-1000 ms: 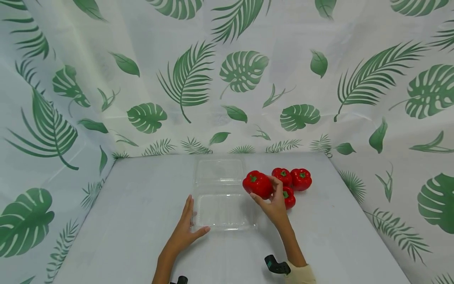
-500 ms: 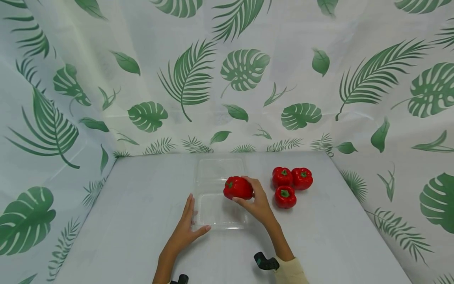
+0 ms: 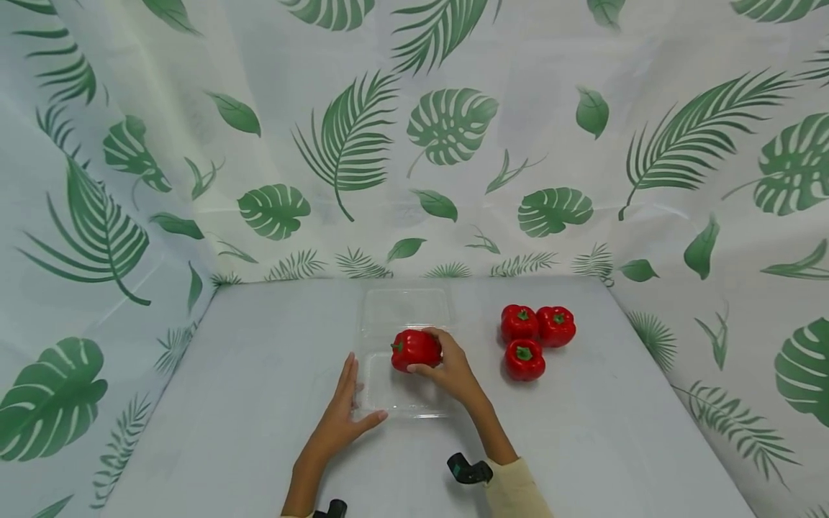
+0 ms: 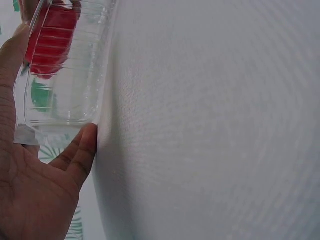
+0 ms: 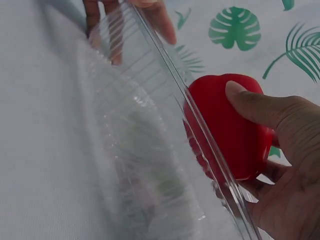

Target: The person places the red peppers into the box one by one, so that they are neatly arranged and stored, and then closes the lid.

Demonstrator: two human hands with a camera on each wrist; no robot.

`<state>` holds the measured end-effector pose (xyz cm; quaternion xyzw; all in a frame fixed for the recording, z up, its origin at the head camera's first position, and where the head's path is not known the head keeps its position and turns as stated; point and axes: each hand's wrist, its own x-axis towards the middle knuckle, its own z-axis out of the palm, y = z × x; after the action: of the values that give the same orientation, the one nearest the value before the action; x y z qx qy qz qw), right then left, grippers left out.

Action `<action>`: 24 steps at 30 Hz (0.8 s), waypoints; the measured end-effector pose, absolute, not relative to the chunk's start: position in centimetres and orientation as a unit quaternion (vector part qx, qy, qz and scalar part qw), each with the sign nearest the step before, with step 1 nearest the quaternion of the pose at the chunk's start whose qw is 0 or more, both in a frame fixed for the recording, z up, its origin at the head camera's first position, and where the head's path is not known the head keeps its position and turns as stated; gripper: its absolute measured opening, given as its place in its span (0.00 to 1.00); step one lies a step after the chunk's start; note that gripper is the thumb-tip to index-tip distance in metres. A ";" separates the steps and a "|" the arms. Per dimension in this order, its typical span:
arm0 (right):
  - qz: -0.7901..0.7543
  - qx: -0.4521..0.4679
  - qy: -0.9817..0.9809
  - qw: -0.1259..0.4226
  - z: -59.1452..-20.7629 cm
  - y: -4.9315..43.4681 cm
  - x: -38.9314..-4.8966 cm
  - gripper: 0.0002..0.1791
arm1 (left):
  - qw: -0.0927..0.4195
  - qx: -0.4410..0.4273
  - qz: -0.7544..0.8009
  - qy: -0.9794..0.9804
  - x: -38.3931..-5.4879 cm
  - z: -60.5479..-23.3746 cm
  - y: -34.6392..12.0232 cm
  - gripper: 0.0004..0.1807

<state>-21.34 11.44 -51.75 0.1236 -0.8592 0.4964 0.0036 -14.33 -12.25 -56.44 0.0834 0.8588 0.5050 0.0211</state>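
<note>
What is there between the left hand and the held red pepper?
In the head view, part of the clear container lies between the left hand and the held pepper.

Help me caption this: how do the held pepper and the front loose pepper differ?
The held pepper is sideways, stem pointing left; the front loose pepper stands upright, stem up. The right hand grips the held pepper; no hand touches the front loose pepper. Both are red with green stems.
</note>
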 end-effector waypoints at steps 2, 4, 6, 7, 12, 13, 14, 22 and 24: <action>0.489 0.123 -0.864 0.002 -51.9 11.1 -21.4 0.42 | 0.022 0.085 0.506 0.858 -14.3 -56.5 -12.2 0.61; 0.482 0.124 -0.867 0.000 -52.0 10.8 -21.5 0.42 | 0.021 0.084 0.505 0.859 -14.3 -56.5 -12.2 0.61; 0.481 0.129 -0.867 -0.001 -52.1 10.5 -21.7 0.41 | 0.021 0.079 0.502 0.861 -14.3 -56.5 -12.2 0.61; 0.483 0.128 -0.866 -0.005 -52.1 10.3 -21.7 0.41 | 0.021 0.079 0.500 0.862 -14.3 -56.5 -12.2 0.61; 0.486 0.129 -0.864 -0.020 -52.6 9.2 -22.2 0.41 | 0.020 0.076 0.495 0.865 -14.4 -56.4 -12.2 0.61; 0.485 0.129 -0.865 -0.022 -52.7 8.9 -22.3 0.41 | 0.020 0.076 0.497 0.864 -14.4 -56.4 -12.2 0.61; 0.482 0.132 -0.866 -0.021 -52.8 8.7 -22.4 0.41 | 0.021 0.077 0.499 0.863 -14.4 -56.4 -12.3 0.60; 0.462 0.134 -0.876 -0.017 -53.4 7.0 -22.4 0.41 | 0.020 0.084 0.499 0.862 -14.4 -56.5 -12.2 0.61; 0.456 0.132 -0.880 -0.018 -53.6 6.6 -22.3 0.41 | 0.019 0.085 0.500 0.861 -14.3 -56.5 -12.3 0.61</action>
<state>-22.34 6.59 -53.61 0.1316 -0.8799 0.4563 -0.0180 -14.35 -12.26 -56.47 0.0852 0.8613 0.5005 0.0190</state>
